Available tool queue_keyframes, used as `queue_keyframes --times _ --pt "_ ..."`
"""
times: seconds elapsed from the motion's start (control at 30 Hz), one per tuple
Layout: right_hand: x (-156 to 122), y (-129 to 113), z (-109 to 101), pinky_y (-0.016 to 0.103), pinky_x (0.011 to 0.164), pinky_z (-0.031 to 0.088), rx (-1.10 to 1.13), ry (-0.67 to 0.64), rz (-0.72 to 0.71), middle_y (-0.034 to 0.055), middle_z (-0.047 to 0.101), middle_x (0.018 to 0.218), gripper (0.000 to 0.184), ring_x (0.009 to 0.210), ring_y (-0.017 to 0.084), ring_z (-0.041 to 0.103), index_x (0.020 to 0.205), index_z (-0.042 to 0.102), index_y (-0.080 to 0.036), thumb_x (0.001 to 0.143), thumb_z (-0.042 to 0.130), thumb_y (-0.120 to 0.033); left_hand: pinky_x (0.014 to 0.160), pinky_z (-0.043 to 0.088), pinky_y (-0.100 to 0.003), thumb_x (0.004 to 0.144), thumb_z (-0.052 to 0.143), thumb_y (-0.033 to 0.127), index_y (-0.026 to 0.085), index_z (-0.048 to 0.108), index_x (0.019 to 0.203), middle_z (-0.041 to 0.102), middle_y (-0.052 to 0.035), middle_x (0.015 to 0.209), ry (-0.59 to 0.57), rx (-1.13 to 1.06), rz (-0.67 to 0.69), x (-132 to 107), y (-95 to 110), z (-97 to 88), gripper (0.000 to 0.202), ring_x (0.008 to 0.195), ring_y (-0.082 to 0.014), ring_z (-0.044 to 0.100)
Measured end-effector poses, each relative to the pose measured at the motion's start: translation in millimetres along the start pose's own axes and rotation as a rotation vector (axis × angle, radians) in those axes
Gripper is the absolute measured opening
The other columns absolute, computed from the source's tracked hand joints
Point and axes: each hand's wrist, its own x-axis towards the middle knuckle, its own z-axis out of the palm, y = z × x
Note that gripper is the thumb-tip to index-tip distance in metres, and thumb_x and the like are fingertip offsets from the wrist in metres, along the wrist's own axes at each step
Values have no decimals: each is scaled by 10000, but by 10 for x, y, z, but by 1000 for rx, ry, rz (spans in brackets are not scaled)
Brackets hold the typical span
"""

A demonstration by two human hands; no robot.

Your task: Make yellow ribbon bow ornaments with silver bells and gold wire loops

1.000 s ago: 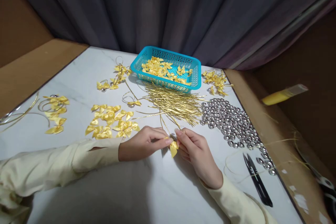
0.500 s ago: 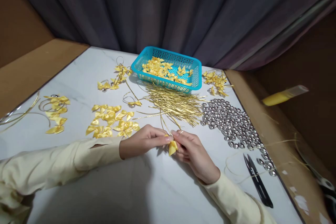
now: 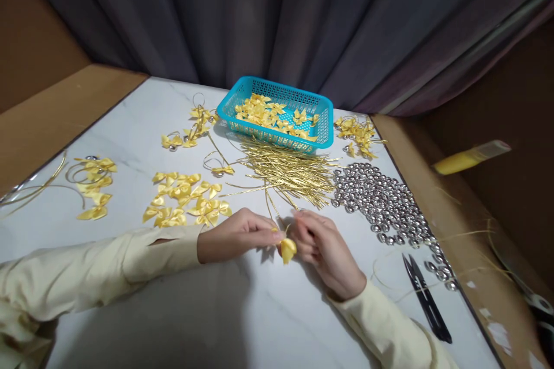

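Note:
My left hand [image 3: 236, 236] and my right hand [image 3: 322, 248] meet low over the white table [image 3: 242, 311], both pinched on one small yellow ribbon bow [image 3: 287, 248] that hangs between the fingertips. A thin gold wire runs up from the bow toward the pile of gold wires [image 3: 288, 172] just beyond my hands. Loose yellow bows [image 3: 186, 202] lie left of my left hand. A heap of silver bells [image 3: 385, 202] lies right of my right hand.
A blue basket [image 3: 322, 138] with several yellow bows stands at the back. Finished bows with wire loops lie at the far left [image 3: 93, 184], back left [image 3: 190, 127] and back right [image 3: 357, 132]. Black snips [image 3: 426, 300] lie at the right near the table edge. A dark curtain hangs behind.
My right hand has turned and curled its fingers over the bow. The bow has dropped slightly lower between the fingertips. My left hand has barely moved.

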Motion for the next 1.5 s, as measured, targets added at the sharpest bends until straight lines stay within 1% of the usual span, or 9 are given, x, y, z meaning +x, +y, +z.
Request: queue_keyframes --times 0.1,0.27,0.53,0.67,0.8,0.9,1.03,1.3,1.5 --pt "54 -145 -153 169 326 72 13 96 -112 -102 169 427 410 371 37 115 486 329 -181 785 585 -295 705 399 -256 871 481 304 109 654 667 618 -64 782 -71 13 27 -34 13 12 331 750 -147 528" --pt "97 -291 -305 183 331 95 -30 208 -237 -91 194 428 392 372 44 139 491 348 -175 816 550 -262 687 381 -261 867 494 314 101 677 736 614 -59 773 3 -1 -53 -21 43 -16 310 727 -147 520" --pt "83 -317 -333 176 318 120 -200 256 -269 -89 241 419 378 344 37 182 513 402 -172 821 571 -310 645 364 -254 849 512 332 92 672 720 608 -48 726 38 -2 -100 -14 21 -37 316 685 -135 507" --pt "56 -336 -339 166 348 250 -339 301 -361 -63 361 432 320 380 49 320 563 511 -156 816 612 -324 673 389 -255 850 510 352 102 659 685 634 -52 766 71 51 -97 -8 1 -16 335 715 -145 533" --pt "45 -369 -351 175 393 347 -539 343 -455 -5 548 569 266 459 74 442 710 625 -150 826 590 -387 727 411 -258 858 496 370 112 668 683 664 -51 746 116 150 -122 7 -10 -3 356 772 -166 567" --pt "42 -398 -360 186 383 365 -490 332 -424 25 605 659 274 477 87 476 784 649 -148 820 586 -412 693 432 -249 850 512 348 114 706 779 692 -57 782 101 132 -137 13 -5 -10 312 734 -154 576" --pt "33 -414 -365 186 365 363 -393 291 -390 23 598 653 266 466 87 473 787 658 -147 806 602 -406 629 446 -224 830 551 299 122 719 876 708 -60 827 55 53 -126 12 -3 -18 248 657 -121 563" --pt "12 -404 -357 194 361 355 -345 262 -430 30 610 684 256 465 87 487 787 664 -153 828 580 -391 578 441 -179 784 634 301 152 728 857 713 -54 851 38 -48 -166 15 -44 -20 191 577 -74 536" --pt "-64 -443 -337 205 393 348 -309 157 -496 27 634 695 272 414 65 470 728 651 -166 862 540 -375 565 436 -180 807 602 303 147 726 830 714 -58 837 31 -44 -156 2 -47 -23 200 563 -73 520"
